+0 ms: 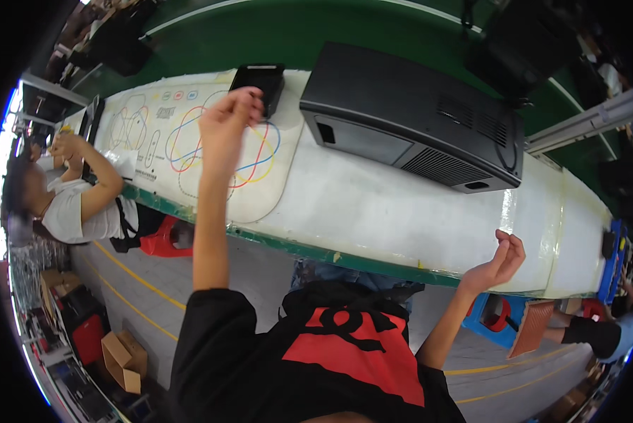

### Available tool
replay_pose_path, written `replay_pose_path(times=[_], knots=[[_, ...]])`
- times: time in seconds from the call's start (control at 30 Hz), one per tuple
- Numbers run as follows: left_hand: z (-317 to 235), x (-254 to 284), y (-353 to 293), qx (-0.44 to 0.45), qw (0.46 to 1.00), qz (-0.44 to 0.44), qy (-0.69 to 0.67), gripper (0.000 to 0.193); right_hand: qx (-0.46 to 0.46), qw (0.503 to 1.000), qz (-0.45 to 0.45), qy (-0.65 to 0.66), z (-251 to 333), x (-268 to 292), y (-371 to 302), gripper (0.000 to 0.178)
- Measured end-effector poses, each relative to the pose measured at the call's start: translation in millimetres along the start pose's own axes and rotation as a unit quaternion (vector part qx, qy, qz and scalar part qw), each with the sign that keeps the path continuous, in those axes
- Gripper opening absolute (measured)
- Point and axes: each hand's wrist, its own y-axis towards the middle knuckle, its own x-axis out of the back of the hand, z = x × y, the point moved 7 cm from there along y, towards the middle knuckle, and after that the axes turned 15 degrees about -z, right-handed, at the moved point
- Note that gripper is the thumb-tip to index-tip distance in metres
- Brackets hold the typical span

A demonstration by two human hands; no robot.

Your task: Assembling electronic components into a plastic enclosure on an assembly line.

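My left hand [228,120] is raised over the white bench [358,204], its fingers curled together beside a small black box [268,88]. Whatever those fingers may hold is too small or hidden to make out. Above the bench's near edge on the right is my right hand [497,266], fingers loosely bent and a little apart, with nothing visible in it. A large black computer-case-like housing [415,113] lies on the bench between and beyond my hands, with vent slots and a grey panel on its near side. Neither hand touches it.
Under my left arm lies a pale mat [274,190] printed with coloured loops. A co-worker [84,197] sits at the bench's left end; another person [605,331] is at the far right, near a blue stool [496,321]. A cardboard box [125,359] stands on the floor.
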Motion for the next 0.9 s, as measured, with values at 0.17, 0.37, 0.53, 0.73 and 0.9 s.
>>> replay_pose_path(times=[0.17,0.37,0.53,0.73,0.9], knots=[[-35,-67,-117,0.151,0.93,0.218,-0.253,0.026,0.152,0.925,0.273,0.218,154,-87,-52,0.022],[-46,-95,-169,0.249,0.864,0.273,-0.341,0.021,0.208,0.855,0.371,0.298,200,-116,-67,0.04],[-41,-105,-176,0.283,0.863,0.302,-0.291,0.018,0.291,0.842,0.376,0.254,195,-104,-64,0.037],[-29,-122,-181,0.286,0.881,0.32,-0.199,0.023,0.259,0.875,0.344,0.222,176,-93,-54,0.038],[-15,-133,-186,0.31,0.878,0.334,-0.146,0.021,0.234,0.883,0.365,0.183,162,-89,-45,0.034]])
